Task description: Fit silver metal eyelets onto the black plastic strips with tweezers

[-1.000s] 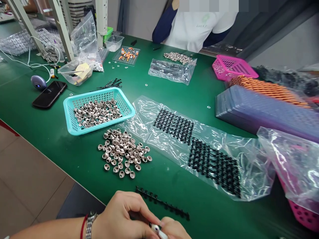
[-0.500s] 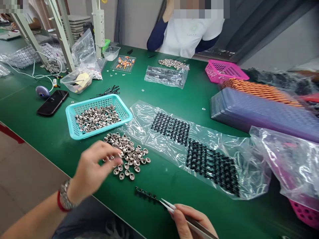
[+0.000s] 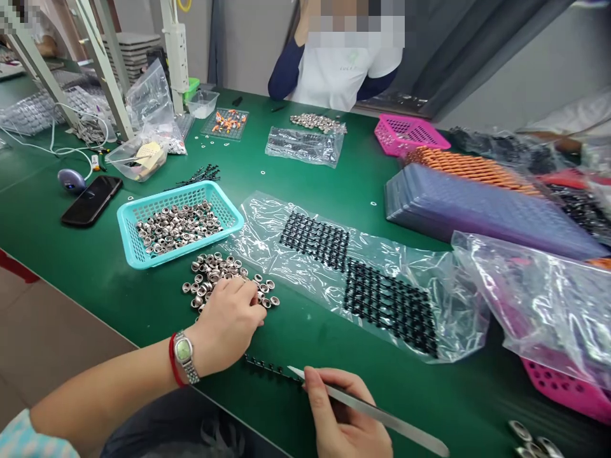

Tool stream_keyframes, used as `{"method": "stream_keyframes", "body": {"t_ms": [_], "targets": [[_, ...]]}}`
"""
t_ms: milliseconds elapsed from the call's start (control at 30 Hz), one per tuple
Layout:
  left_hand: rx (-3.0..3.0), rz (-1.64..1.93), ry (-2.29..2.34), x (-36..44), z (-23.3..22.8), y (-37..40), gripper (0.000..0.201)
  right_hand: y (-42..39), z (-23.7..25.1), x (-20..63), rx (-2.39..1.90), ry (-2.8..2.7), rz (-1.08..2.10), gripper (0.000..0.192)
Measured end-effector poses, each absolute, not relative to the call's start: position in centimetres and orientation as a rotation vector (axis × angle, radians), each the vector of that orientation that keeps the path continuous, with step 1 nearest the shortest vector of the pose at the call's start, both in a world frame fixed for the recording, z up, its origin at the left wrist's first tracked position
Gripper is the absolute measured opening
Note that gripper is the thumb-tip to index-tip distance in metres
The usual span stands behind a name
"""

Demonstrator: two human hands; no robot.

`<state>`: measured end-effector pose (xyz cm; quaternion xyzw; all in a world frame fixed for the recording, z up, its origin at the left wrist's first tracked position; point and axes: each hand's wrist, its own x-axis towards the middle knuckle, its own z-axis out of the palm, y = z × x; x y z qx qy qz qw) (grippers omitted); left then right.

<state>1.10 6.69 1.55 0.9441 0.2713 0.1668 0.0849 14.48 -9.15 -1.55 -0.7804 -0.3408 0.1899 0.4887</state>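
Note:
My left hand (image 3: 231, 324) reaches over a loose pile of small silver metal cups (image 3: 205, 277), palm down. Its fingers are curled together at the pile's near right side, and whatever they pinch is hidden. A pair of metal tweezers (image 3: 391, 416) lies in the grip of my right hand (image 3: 344, 413), thumb pressed on it. The pale tweezer tips point left, above a thin black notched strip (image 3: 270, 367) on the green table. That strip's right end runs under the tweezers and right fingers.
Behind the pile stands a turquoise basket (image 3: 130, 251) of similar cups. Rows of black strips (image 3: 391, 308) lie on a clear plastic bag (image 3: 461, 331). To the right are stacked clear trays (image 3: 458, 207) and a pink basket (image 3: 563, 391). A person (image 3: 334, 73) sits opposite.
My left hand has moved right and turned palm down, its fingers now curled at the pile. My right hand has rotated, and the tweezer tips, apart before, now look together. The camera view has shifted slightly.

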Motion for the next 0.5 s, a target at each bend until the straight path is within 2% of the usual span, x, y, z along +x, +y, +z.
{"method": "stream_keyframes", "body": {"t_ms": [267, 500], "targets": [[2.655, 0.613, 0.545, -0.9, 2.1, 3.0, 0.019, -9.3, -2.4, 15.0, -1.806, -1.020, 0.475, 0.034], [2.584, 0.700, 0.558, -2.6, -0.1, -0.6, 0.019, -9.3, -2.4, 15.1, -1.789, -1.067, 0.462, 0.029]]}}
